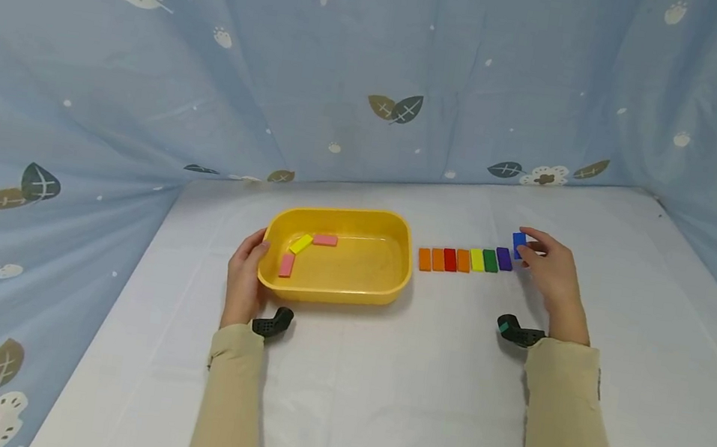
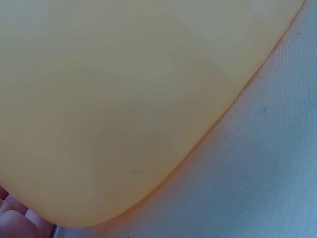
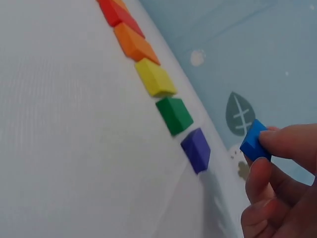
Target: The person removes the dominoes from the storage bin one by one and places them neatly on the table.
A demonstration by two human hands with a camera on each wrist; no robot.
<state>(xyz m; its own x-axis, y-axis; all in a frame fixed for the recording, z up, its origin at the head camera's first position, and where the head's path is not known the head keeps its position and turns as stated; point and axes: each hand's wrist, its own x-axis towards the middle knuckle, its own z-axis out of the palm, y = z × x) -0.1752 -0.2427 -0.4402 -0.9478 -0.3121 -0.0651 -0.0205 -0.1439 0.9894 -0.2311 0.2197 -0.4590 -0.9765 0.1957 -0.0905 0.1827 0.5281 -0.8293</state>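
Note:
Between thumb and fingers my right hand [image 1: 551, 273] pinches a blue block [image 1: 518, 245], at the right end of a row of coloured blocks. In the right wrist view the blue block [image 3: 255, 141] is beside the purple block [image 3: 196, 150], with a gap between them. The row also has orange, red, yellow and green [image 1: 490, 260] blocks. My left hand [image 1: 245, 280] grips the left end of a yellow tray [image 1: 340, 299]; its thumb is at the rim. Inside the tray lie two pink blocks [image 1: 325, 239] and a yellow one [image 1: 301, 244].
A white cloth [image 1: 390, 394] covers the table, and a blue patterned curtain [image 1: 352, 64] hangs behind and at the sides. Black devices [image 1: 273, 323] are on both wrists. The tray's wall [image 2: 124, 124] fills much of the left wrist view.

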